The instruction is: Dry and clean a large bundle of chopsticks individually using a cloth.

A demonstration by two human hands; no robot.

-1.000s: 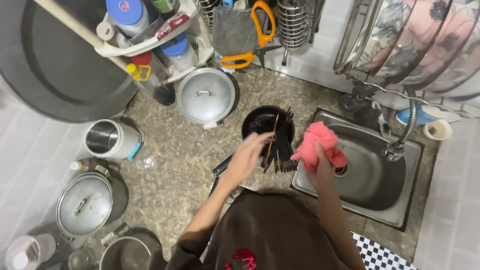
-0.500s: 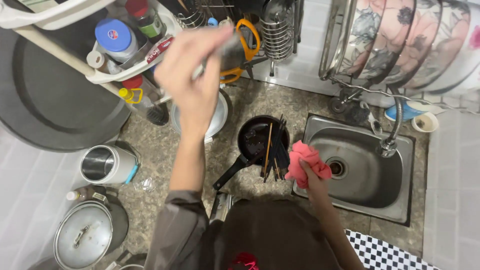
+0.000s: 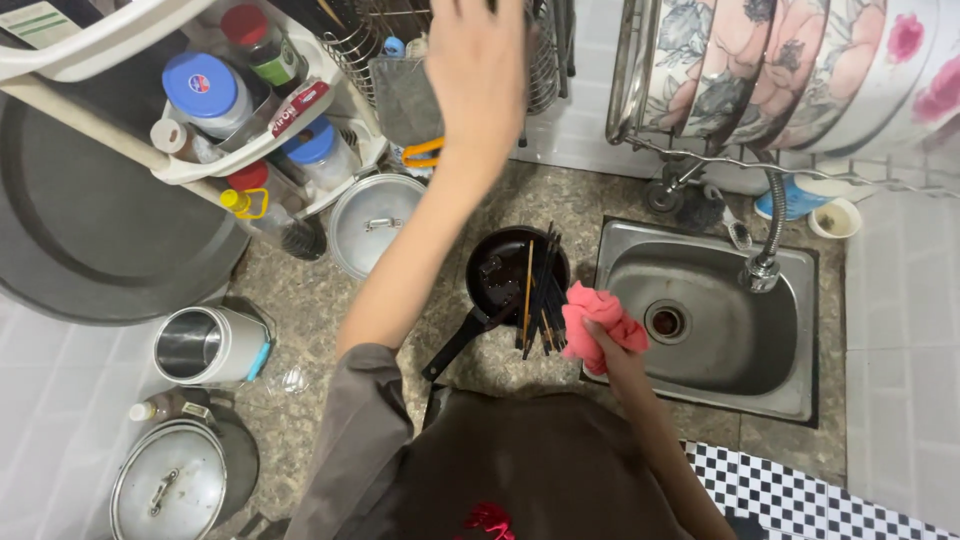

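Fingers of the right hand (image 3: 600,335) clutch a pink cloth (image 3: 598,322) at the sink's (image 3: 800,380) left edge; the left hand (image 3: 478,70) is raised at the wire basket (image 3: 545,60), its grip hidden.

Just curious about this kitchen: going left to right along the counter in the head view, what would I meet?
Steel canister → round pot lid → black frying pan with chopsticks → pink cloth in the right hand → steel sink.

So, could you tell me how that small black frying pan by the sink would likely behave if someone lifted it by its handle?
The black frying pan would probably tip toward its bowl. The chopsticks lying loosely across it would likely slide or roll off. It looks small, so probably light.
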